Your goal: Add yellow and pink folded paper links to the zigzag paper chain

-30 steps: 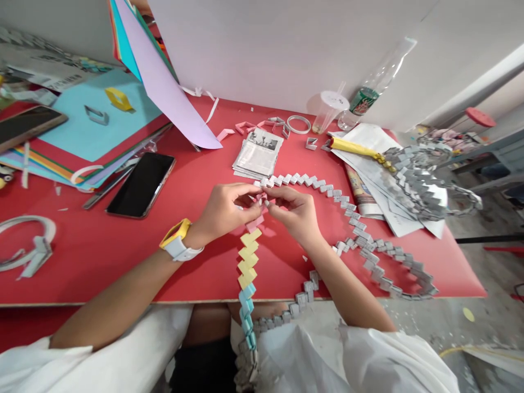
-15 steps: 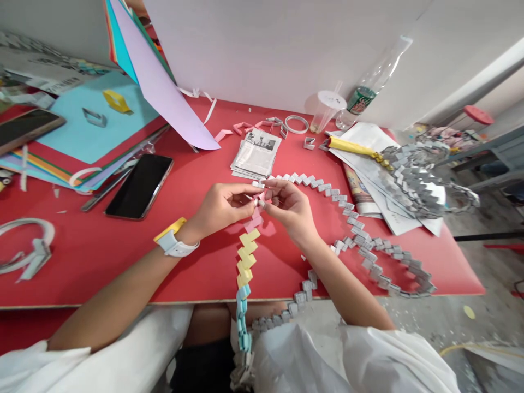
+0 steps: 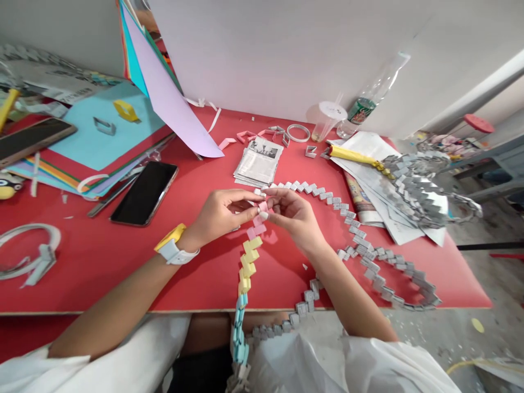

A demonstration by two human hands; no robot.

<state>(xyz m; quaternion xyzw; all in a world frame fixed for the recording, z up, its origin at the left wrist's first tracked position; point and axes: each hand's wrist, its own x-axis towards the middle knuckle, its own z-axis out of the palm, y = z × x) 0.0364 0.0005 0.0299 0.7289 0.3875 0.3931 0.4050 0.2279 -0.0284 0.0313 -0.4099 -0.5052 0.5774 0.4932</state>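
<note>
A folded paper chain (image 3: 248,262) runs from my lap over the table edge, grey, then blue, yellow and pink. Both hands pinch its pink upper end. My left hand (image 3: 229,210), with a yellow and white watch on its wrist, grips from the left. From the right, my right hand (image 3: 291,213) closes thumb and fingers on the same pink links. The exact fold between the fingertips is partly hidden. A grey newspaper-link chain (image 3: 323,194) curves behind my hands to the right and loops on the table.
Beyond my hands lie a stack of newspaper pieces (image 3: 257,161) and pink folded links (image 3: 245,135). A phone (image 3: 144,194) and coloured sheets (image 3: 102,117) are at left. A lidded cup (image 3: 328,117), a plastic bottle (image 3: 360,112) and newspapers (image 3: 409,221) stand or lie at right.
My fingers have shifted slightly on the pink end, and a pink link between them shows more plainly. The whole scene sits a little lower and farther right as the view moves.
</note>
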